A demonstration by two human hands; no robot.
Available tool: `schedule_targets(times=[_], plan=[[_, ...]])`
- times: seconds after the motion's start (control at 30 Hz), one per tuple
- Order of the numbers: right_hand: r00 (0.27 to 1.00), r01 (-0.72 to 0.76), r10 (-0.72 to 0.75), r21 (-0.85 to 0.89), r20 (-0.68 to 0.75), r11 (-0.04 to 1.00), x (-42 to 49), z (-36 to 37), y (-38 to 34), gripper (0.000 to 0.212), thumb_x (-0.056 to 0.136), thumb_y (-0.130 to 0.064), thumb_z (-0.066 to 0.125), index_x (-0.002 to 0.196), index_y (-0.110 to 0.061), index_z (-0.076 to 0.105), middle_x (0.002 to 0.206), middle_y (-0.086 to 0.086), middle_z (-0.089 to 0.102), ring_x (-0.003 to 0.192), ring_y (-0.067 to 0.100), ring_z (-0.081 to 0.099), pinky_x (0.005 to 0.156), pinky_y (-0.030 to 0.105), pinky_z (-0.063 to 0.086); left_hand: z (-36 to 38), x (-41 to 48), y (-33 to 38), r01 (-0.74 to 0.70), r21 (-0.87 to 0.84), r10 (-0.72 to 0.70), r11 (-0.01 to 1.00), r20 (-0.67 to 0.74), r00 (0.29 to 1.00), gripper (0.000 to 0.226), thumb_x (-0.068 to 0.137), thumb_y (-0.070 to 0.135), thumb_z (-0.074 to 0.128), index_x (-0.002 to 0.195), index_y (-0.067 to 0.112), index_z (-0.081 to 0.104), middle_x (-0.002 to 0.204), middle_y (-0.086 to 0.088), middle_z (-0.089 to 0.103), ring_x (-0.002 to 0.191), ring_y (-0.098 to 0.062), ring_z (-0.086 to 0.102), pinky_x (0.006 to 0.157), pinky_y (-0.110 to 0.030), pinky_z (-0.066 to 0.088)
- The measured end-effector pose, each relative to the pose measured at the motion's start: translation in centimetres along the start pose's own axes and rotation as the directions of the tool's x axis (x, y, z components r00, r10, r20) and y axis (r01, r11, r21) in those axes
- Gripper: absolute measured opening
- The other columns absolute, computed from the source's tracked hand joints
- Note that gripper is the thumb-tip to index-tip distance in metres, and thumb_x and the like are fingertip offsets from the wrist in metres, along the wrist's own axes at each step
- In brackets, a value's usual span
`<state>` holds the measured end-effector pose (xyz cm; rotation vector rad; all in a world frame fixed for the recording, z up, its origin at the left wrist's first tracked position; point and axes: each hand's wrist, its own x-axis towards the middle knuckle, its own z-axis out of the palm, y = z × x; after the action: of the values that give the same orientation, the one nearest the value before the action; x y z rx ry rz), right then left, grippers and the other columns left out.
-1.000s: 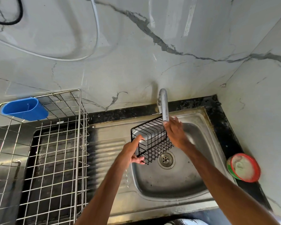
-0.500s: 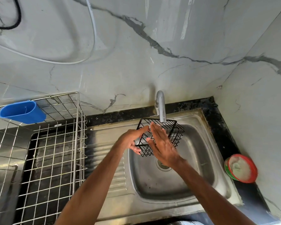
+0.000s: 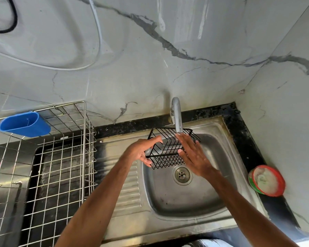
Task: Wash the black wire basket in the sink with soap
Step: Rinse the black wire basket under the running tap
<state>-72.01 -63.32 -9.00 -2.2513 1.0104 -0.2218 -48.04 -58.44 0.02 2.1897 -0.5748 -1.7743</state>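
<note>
My left hand point(image 3: 141, 152) grips the black wire basket point(image 3: 168, 150) at 9 o'clock; my right hand point(image 3: 194, 157) presses flat, fingers point(image 3: 185, 142) straight, at 3 o'clock. It hangs over the sink point(image 3: 185, 200) under the tap point(image 3: 177, 118), so I should rub each wire, turning slowly.

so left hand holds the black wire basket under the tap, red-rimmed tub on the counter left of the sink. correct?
Not quite. The red-rimmed tub sits on the black counter right of the sink, not left; the head view shows it. The left hand does hold the black wire basket under the tap.
</note>
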Motion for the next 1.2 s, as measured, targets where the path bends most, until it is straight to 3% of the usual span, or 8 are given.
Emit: schedule_targets(times=[0.23, 0.43, 0.63, 0.77, 0.83, 0.9, 1.03, 1.2], plan=[[0.994, -0.108, 0.102, 0.199, 0.040, 0.974, 1.8, 0.3, 3.3, 0.057, 0.105, -0.063, 0.015, 0.158, -0.046, 0.006, 0.167, -0.020, 0.008, 0.153, -0.001, 0.006, 0.124, 0.053, 0.020, -1.0, -0.3, -2.1, -0.030, -0.021, 0.030, 0.999, -0.008, 1.000, 0.032, 0.088, 0.061, 0.070, 0.095, 0.031, 0.066, 0.156, -0.026, 0.036, 0.082, -0.048, 0.076, 0.089, -0.049, 0.063], [0.956, -0.292, 0.274, 0.278, 0.104, 0.915, 2.9, -1.0, 1.3, 0.063, 0.104, -0.061, 0.023, 0.161, -0.034, 0.011, 0.168, -0.009, 0.010, 0.154, 0.011, 0.010, 0.126, 0.046, 0.014, -1.3, 1.0, -4.8, -0.065, -0.062, 0.060, 0.996, -0.080, 0.995, 0.082, 0.070, 0.073, 0.079, 0.131, 0.021, 0.068, 0.160, -0.023, 0.034, 0.081, -0.039, 0.074, 0.077, -0.046, 0.066], [0.821, -0.567, 0.505, 0.476, 0.265, 0.672, 5.3, -2.0, 2.3, 0.080, 0.088, -0.075, 0.053, 0.147, -0.023, 0.044, 0.137, 0.002, 0.051, 0.135, 0.031, 0.047, 0.111, 0.052, 0.039, -1.9, 0.6, -5.8, -0.106, -0.083, 0.105, 0.991, -0.015, 0.994, 0.058, 0.087, 0.057, 0.074, 0.129, 0.018, 0.069, 0.163, -0.025, 0.030, 0.079, -0.031, 0.065, 0.083, -0.047, 0.065], [0.789, -0.588, 0.516, 0.653, 0.333, 0.478, 5.0, -4.0, 2.2, 0.068, 0.090, -0.064, 0.062, 0.138, -0.015, 0.058, 0.137, 0.010, 0.057, 0.125, 0.029, 0.055, 0.096, 0.053, 0.051, -2.4, 0.7, -6.4, -0.131, -0.111, 0.134, 0.985, 0.027, 0.991, 0.087, 0.062, 0.066, 0.079, 0.133, 0.018, 0.065, 0.167, -0.026, 0.022, 0.086, -0.029, 0.065, 0.074, -0.036, 0.064], [0.780, -0.587, 0.537, 0.675, 0.323, 0.447, 5.0, -4.6, 3.0, 0.070, 0.078, -0.065, 0.074, 0.128, -0.016, 0.067, 0.133, 0.017, 0.063, 0.117, 0.032, 0.064, 0.087, 0.052, 0.057, -2.6, 0.4, -6.3, -0.105, -0.156, 0.115, 0.982, 0.060, 0.992, 0.072, 0.066, 0.058, 0.079, 0.127, 0.022, 0.067, 0.165, -0.032, 0.021, 0.101, -0.039, 0.066, 0.075, -0.037, 0.064], [0.781, -0.601, 0.511, 0.653, 0.359, 0.461, 5.0, -5.1, 3.6, 0.077, 0.069, -0.066, 0.080, 0.125, -0.015, 0.067, 0.116, 0.013, 0.073, 0.105, 0.026, 0.072, 0.088, 0.052, 0.057, -2.5, -0.1, -6.3, -0.059, -0.224, 0.083, 0.973, 0.097, 0.992, 0.052, 0.074, 0.053, 0.079, 0.118, 0.028, 0.067, 0.159, -0.042, 0.023, 0.119, -0.051, 0.060, 0.077, -0.038, 0.064], [0.817, -0.576, 0.433, 0.570, 0.381, 0.586, 4.9, -5.9, 3.4, 0.078, 0.059, -0.066, 0.085, 0.115, -0.013, 0.068, 0.104, 0.003, 0.078, 0.105, 0.023, 0.071, 0.091, 0.045, 0.054, -2.4, 0.7, -7.5, -0.019, -0.348, 0.042, 0.937, 0.057, 0.997, 0.086, 0.076, 0.049, 0.081, 0.149, 0.019, 0.047, 0.142, -0.049, 0.039, 0.114, -0.052, 0.065, 0.089, -0.047, 0.063], [0.815, -0.564, 0.559, 0.433, 0.154, 0.703, 4.5, -6.8, 2.0, 0.033, 0.072, -0.037, 0.085, 0.090, -0.013, 0.072, 0.079, 0.001, 0.077, 0.084, 0.023, 0.074, 0.070, 0.035, 0.057, -1.1, 1.2, -7.4, 0.036, -0.520, 0.003, 0.853, 0.074, 0.997, 0.078, 0.100, 0.041, 0.060, 0.162, 0.016, 0.022, 0.153, -0.049, 0.025, 0.133, -0.060, 0.047, 0.108, -0.059, 0.049]])
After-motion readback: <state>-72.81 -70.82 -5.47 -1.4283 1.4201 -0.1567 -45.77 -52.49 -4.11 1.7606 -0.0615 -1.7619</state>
